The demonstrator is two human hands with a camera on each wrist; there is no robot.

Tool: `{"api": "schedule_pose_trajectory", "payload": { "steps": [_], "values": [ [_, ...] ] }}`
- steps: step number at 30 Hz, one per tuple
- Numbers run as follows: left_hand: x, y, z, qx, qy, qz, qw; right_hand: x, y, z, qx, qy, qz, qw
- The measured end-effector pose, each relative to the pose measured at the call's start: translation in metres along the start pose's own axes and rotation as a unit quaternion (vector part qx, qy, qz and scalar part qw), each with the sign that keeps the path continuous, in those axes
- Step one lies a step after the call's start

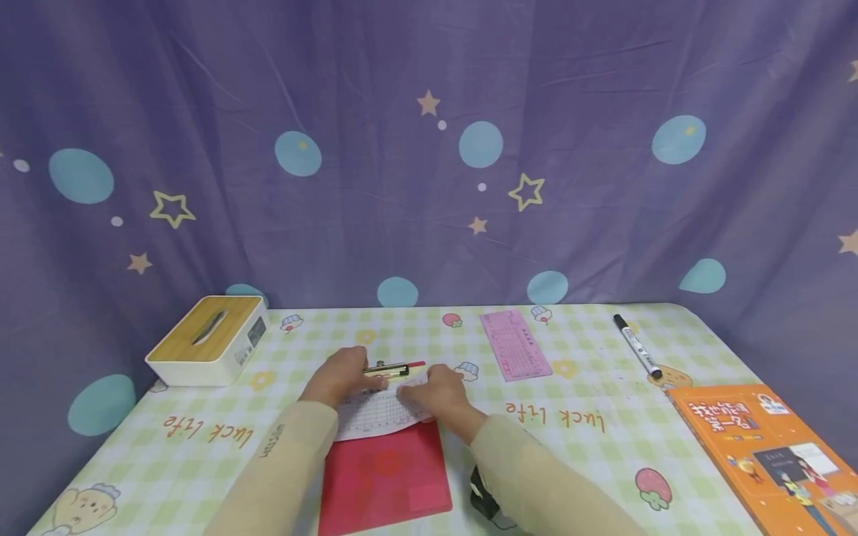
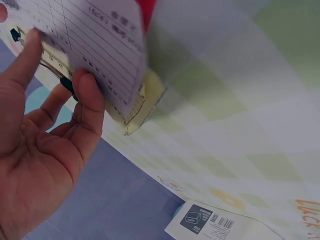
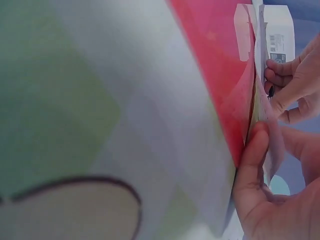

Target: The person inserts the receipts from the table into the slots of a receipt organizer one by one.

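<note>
A red clipboard [image 1: 385,476] lies on the table, its metal clip [image 1: 392,370] at the far end. Over its upper part bends a white printed form [image 1: 372,417], with a yellow sheet [image 2: 155,90] showing beneath. My left hand [image 1: 340,378] is at the clip's left end, thumb and curled index finger around it in the left wrist view [image 2: 50,145]. At the form's right edge, my right hand [image 1: 442,393] pinches the paper between thumb and fingers; the right wrist view shows that hand [image 3: 280,185] with the sheets standing up off the board.
A wood-topped tissue box [image 1: 208,342] stands at the left. Behind the right hand lies a pink printed slip [image 1: 515,345]. Farther right are a marker [image 1: 637,346] and an orange book [image 1: 771,454]. A black object [image 1: 484,497] is partly under the right sleeve.
</note>
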State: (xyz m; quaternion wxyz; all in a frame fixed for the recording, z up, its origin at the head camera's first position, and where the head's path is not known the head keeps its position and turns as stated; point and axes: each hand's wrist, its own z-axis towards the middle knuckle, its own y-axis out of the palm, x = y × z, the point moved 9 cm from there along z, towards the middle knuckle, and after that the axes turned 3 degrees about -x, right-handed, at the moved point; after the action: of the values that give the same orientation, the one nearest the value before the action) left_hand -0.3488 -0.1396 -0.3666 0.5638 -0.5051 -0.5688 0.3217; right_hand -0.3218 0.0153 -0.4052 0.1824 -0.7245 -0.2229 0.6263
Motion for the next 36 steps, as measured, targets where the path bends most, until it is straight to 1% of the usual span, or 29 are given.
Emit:
{"api": "schedule_pose_trajectory", "payload": {
  "steps": [4,10,14,17,23,28,33,36],
  "values": [
    [0.0,-0.001,0.0,0.008,0.005,-0.001,1.0,-0.002,0.003,-0.001,-0.012,0.005,-0.007,0.9999],
    [-0.002,-0.003,0.004,0.019,0.003,-0.028,0.9994,-0.002,0.002,0.001,-0.012,0.026,-0.014,0.9995],
    [-0.003,-0.006,0.007,0.013,0.012,-0.038,0.9991,0.0,0.003,0.004,-0.014,0.039,-0.012,0.9991],
    [-0.004,-0.007,0.009,0.001,0.013,-0.045,0.9989,0.001,0.004,0.005,-0.012,0.043,-0.007,0.999],
    [-0.005,-0.009,0.013,-0.019,0.002,-0.032,0.9993,0.003,0.005,0.006,-0.002,0.054,-0.001,0.9986],
    [-0.004,-0.01,0.015,-0.029,-0.003,-0.023,0.9993,0.004,0.005,0.007,0.0,0.063,0.003,0.998],
    [-0.004,-0.01,0.016,-0.032,-0.01,-0.014,0.9993,0.003,0.004,0.006,0.006,0.071,-0.009,0.9974],
    [-0.003,-0.01,0.017,-0.032,-0.013,-0.008,0.9994,0.0,0.004,0.006,0.009,0.067,-0.021,0.9975]
  ]
}}
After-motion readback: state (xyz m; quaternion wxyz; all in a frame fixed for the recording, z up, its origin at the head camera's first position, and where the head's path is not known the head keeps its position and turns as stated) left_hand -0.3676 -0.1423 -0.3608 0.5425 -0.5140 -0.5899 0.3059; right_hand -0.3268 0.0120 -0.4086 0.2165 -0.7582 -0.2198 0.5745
